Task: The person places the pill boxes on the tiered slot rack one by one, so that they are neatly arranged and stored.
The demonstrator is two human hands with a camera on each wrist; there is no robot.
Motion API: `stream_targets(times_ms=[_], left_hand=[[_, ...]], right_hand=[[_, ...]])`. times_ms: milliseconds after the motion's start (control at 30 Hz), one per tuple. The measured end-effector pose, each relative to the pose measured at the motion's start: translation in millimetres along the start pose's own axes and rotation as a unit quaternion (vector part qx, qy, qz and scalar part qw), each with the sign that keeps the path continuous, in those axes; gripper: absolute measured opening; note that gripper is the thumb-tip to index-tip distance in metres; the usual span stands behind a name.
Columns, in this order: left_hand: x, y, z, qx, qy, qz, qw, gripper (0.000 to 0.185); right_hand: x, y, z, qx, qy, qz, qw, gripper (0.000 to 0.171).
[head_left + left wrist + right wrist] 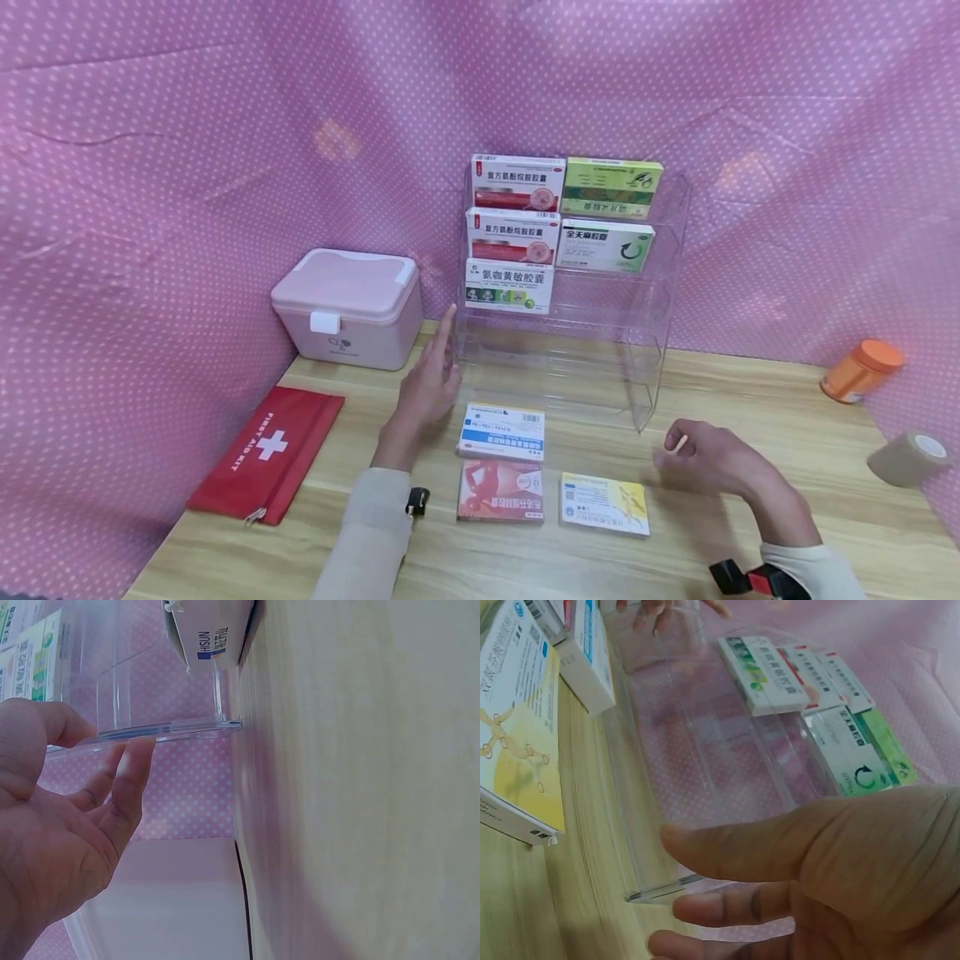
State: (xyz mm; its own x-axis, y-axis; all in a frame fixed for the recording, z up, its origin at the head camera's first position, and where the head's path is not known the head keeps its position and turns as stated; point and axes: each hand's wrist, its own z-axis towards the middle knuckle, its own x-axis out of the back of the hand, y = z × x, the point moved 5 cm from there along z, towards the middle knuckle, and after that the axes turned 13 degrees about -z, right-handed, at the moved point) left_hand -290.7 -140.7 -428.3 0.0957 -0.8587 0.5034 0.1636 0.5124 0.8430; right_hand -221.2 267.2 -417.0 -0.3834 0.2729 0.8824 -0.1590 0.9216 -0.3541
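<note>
A clear acrylic rack (592,396) stands on the table with medicine boxes in its upper tiers. My left hand (431,383) is at its left side; in the left wrist view the thumb and fingers pinch the clear side panel (172,730). To the right of the rack's front corner, my right hand (712,457) is held with thumb and fingers apart and nothing between them. In front of the rack lie a blue-and-white box (502,433), a red box (501,492) and a yellow-and-white box (604,503).
A pink lidded case (348,312) sits at the back left, with a red first aid pouch (268,450) before it. On the right are an orange bottle (861,372) and a beige roll (907,458). Pink dotted cloth (225,167) hangs behind.
</note>
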Motion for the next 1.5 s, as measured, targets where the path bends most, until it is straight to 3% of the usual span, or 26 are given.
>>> stream_targets(times_ms=[367, 500, 1033, 1500], left_hand=[[0.2, -0.1, -0.8, -0.006, 0.002, 0.004, 1.0, 0.112], [0.0, -0.4, -0.4, -0.011, 0.003, 0.004, 0.9999, 0.112], [1.3, 0.9, 0.8, -0.012, 0.004, 0.008, 0.9999, 0.113], [1.0, 0.4, -0.1, -0.009, 0.002, 0.002, 1.0, 0.111]], right_hand=[[-18.5, -0.4, -7.0, 0.027, -0.089, 0.076, 0.993, 0.041], [-21.3, -2.8, -5.5, 0.045, -0.089, 0.078, 0.992, 0.044], [-34.1, -15.8, 4.0, 0.035, -0.095, 0.077, 0.992, 0.047], [-44.3, -27.8, 5.6, 0.057, -0.093, 0.063, 0.992, 0.045]])
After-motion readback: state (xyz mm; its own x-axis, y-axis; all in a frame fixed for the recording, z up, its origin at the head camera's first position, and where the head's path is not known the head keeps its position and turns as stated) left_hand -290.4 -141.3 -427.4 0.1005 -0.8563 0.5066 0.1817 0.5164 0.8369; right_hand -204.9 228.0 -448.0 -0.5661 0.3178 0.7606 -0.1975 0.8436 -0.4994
